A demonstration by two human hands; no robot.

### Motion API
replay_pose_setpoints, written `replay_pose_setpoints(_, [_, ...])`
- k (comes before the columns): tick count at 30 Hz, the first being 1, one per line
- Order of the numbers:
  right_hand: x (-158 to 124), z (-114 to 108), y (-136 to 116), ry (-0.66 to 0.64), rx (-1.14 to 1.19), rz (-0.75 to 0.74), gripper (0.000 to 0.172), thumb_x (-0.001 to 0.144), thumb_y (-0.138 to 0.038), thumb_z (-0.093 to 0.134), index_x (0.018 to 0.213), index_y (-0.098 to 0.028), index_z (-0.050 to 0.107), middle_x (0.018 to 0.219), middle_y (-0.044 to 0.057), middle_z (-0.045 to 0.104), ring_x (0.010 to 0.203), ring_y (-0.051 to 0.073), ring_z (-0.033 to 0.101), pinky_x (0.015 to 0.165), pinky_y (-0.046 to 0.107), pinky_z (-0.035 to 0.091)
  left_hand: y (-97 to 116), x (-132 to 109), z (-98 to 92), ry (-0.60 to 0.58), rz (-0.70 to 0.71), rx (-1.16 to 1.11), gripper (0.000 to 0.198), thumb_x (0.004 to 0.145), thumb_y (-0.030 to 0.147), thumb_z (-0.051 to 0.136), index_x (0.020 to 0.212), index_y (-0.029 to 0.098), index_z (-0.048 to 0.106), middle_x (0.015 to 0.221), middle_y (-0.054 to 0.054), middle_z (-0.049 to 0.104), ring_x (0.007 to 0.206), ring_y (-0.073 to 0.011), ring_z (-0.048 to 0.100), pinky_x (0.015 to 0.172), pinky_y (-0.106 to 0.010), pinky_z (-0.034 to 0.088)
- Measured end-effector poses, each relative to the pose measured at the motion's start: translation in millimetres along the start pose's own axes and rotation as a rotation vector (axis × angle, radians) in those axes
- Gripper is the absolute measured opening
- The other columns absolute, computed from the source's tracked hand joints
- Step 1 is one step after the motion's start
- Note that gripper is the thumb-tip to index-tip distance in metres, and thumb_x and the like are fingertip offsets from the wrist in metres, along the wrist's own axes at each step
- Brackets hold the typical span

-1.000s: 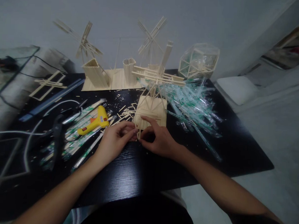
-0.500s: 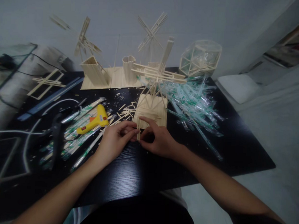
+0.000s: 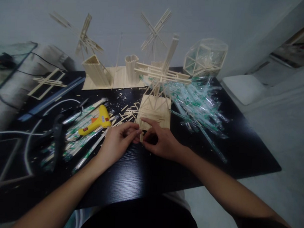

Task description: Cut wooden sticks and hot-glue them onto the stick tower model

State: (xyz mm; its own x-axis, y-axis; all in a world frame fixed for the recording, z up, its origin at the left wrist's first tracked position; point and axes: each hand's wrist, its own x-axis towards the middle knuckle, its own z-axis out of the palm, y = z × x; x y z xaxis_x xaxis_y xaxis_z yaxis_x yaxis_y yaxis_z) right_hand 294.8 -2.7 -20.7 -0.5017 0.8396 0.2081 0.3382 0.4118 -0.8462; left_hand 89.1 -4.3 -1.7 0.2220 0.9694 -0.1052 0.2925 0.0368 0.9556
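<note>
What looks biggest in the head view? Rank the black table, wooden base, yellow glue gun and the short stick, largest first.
1. black table
2. wooden base and yellow glue gun look alike in size, so they are unranked
3. short stick, pinched between left hand and right hand

Yellow glue gun [image 3: 95, 122], clear wrapper pile [image 3: 198, 102], stick dome [image 3: 206, 57], black table [image 3: 144, 174]

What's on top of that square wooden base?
A slanted stick frame rises from the wooden base. The right hand and left hand, pinching a short stick, cover its near edge.
</note>
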Motion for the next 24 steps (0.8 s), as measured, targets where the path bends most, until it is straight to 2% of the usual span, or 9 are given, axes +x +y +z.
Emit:
replay_pose_setpoints(8, [-0.1,-1.3,1.5,-0.024,-0.013,-0.005,0.079,0.084,-0.012,0.072,0.154,-0.023,0.036,0.087,-0.002,0.077,0.077,0.014,0.074,0.077,0.027,0.056,-1.8,0.1,0.0,0.024,-0.013,0.002,0.033,0.086,0.046,0.074,0.104,0.018,0.071,0.071,-0.002,0.076,0.067,-0.0202,0.076,0.070,-0.031,0.061])
replay_pose_setpoints(24, [0.8,-2.8,0.3,-0.020,0.117,0.058,0.079,0.083,-0.018,0.081,0.152,-0.025,0.042,0.086,-0.004,0.079,0.078,0.015,0.077,0.083,0.029,0.057,9.2,-1.0,1.8,0.024,-0.070,-0.175,0.041,0.076,0.050,0.082,0.097,0.018,0.069,0.069,-0.002,0.075,0.063,-0.0201,0.075,0.064,-0.030,0.062])
